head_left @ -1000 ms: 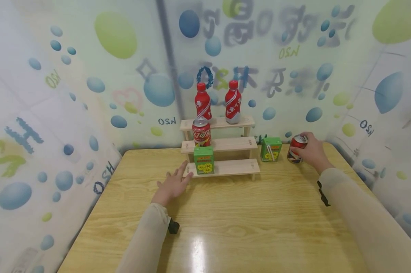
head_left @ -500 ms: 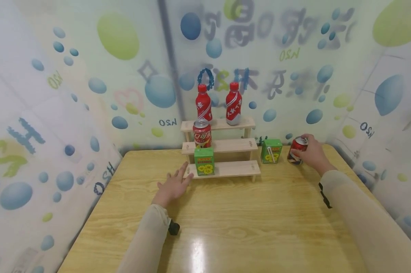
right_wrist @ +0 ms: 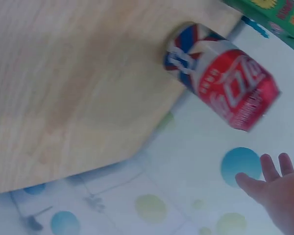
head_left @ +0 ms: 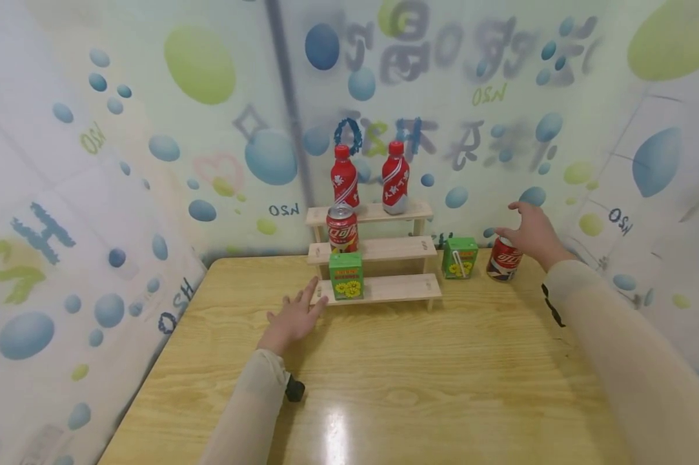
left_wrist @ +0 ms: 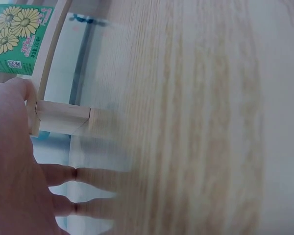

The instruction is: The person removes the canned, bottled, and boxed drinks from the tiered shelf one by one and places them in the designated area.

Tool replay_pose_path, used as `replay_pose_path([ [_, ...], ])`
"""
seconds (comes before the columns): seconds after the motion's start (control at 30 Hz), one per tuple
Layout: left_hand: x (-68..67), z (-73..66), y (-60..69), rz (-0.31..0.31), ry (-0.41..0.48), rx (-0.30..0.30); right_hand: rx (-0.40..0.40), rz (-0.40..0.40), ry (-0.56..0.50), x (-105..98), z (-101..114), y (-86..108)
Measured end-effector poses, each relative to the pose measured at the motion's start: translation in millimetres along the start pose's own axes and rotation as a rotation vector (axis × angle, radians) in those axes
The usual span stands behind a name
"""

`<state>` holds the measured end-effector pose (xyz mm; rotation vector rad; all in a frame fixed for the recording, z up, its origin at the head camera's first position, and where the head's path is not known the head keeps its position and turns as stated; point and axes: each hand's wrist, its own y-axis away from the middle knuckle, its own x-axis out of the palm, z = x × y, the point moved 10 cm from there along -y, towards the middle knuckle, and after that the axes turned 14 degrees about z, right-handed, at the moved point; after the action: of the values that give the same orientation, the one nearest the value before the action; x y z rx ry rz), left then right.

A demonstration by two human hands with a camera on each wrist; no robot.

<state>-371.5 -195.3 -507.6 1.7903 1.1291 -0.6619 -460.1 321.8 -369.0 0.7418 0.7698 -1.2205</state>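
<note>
1. Up and off the can's rim has gone our right hand (head_left: 536, 234); half a second ago it was gripping the can.
2. We see that red, white and dark-blue metal can (head_left: 503, 265) upright on the pale wood-grain table (head_left: 395, 361), near its back right corner, thumb and fingers parted above and clear of it.
3. To finish the release well, we should rise straight up with fingers wide, lest a knuckle tip the can or nudge the green cardboard drink carton with a white straw (head_left: 457, 261) just beside it.
4. Our left hand (head_left: 292, 318) has its fingers spread at the left end of the three-tier bare-wood rack (head_left: 404, 287); we would keep it light there, since a shove could rock the two red plastic bottles (head_left: 395, 181) on top.
</note>
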Motion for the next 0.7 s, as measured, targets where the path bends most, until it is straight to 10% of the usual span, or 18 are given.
replay_pose_path([
  [0.7, 0.5, -0.5, -0.7, 0.025, 0.002, -0.002, -0.050, -0.066, 0.005, -41, 112, -20.0],
])
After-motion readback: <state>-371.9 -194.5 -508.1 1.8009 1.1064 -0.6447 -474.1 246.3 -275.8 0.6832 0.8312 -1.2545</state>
